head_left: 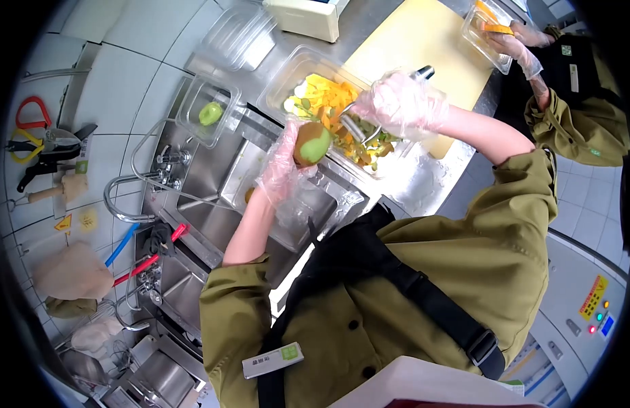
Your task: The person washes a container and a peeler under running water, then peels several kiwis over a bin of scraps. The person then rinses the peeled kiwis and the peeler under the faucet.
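Observation:
My gloved left hand [283, 163] is closed around a partly peeled kiwi [313, 144], with bare green flesh on one side and brown skin on the rest. In my gloved right hand [401, 102] is a metal peeler [356, 128], its head just right of the kiwi and apart from it. Beneath both hands stands a clear plastic tub [274, 87] of orange, yellow and green peelings [326, 95]. A smaller clear container [186, 112] left of it holds a peeled green kiwi [210, 113].
A yellowish cutting board [403, 41] lies beyond the tub. Stacked clear containers [237, 34] stand at the back left. Steel sinks [209, 221] and a tap [118, 197] are on the left. At the upper right, a co-worker's gloved hands [511, 47] hold a container with orange slices.

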A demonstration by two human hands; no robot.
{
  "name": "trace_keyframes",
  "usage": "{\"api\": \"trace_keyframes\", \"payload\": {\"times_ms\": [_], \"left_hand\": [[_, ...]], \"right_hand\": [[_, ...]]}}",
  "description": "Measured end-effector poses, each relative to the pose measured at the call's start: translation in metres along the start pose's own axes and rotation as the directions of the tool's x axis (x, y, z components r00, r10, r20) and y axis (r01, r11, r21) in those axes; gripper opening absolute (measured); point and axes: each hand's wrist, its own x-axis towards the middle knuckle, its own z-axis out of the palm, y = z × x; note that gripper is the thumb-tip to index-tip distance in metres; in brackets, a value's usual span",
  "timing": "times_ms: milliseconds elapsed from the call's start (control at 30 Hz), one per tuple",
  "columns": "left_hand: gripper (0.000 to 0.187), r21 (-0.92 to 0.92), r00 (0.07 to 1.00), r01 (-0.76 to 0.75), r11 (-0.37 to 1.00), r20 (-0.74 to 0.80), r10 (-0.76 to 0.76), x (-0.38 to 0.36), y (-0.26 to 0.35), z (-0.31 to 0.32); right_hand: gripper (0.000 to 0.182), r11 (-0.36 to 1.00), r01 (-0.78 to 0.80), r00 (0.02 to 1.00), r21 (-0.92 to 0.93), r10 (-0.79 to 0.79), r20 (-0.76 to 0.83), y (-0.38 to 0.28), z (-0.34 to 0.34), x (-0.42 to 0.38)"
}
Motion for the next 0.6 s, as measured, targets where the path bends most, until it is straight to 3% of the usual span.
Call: {"api": "trace_keyframes", "payload": {"times_ms": [67, 133, 167, 233, 300, 400, 433, 533, 600], "left_hand": [[0.058, 0.032, 0.999, -0.021, 0.999, 0.048, 0.02, 0.006, -0.003, 0.002], [0.057, 0.073, 0.998, -0.027, 0.997, 0.06, 0.023, 0.006, 0.005, 0.013], [0.053, 0.106, 0.997, -0.078, 0.991, -0.004, 0.079, -0.001, 0.008, 0.022], [0.051, 0.055, 0.997, -0.072, 0.996, 0.018, 0.071, -0.01, 0.013, 0.02], [0.049, 0.056, 0.994, -0.106, 0.993, 0.002, 0.106, -0.016, 0.009, 0.014], [0.051, 0.145, 0.991, -0.132, 0.981, -0.011, 0.135, -0.002, 0.0, 0.0], [0.053, 0.219, 0.989, -0.145, 0.965, 0.006, 0.147, 0.002, -0.001, -0.002], [0.055, 0.338, 0.973, -0.221, 0.915, 0.016, 0.23, 0.006, -0.002, 0.009], [0.053, 0.356, 0.952, -0.306, 0.883, 0.104, 0.288, 0.008, -0.003, 0.001]], "right_hand": [[0.025, 0.992, 0.125, 0.968, 0.025, -0.116, -0.222, -0.016, -0.002, 0.006], [0.024, 0.986, 0.147, 0.974, 0.078, -0.131, -0.184, -0.025, -0.012, 0.014], [0.024, 0.981, 0.158, 0.976, 0.11, -0.138, -0.166, -0.028, -0.014, 0.015], [0.022, 0.974, 0.223, 0.965, 0.042, -0.214, -0.152, 0.038, 0.029, 0.004], [0.019, 0.958, 0.058, 0.998, -0.281, -0.064, -0.012, 0.04, 0.024, -0.004], [0.021, 0.985, 0.128, 0.984, -0.116, -0.14, -0.107, 0.014, 0.014, -0.008], [0.024, 0.982, 0.158, 0.963, -0.1, -0.175, -0.206, -0.001, 0.004, -0.002], [0.025, 0.972, 0.163, 0.983, 0.171, -0.144, -0.116, -0.026, -0.01, 0.019], [0.027, 0.971, 0.216, 0.972, 0.102, -0.205, -0.112, -0.014, -0.01, 0.018]]}}
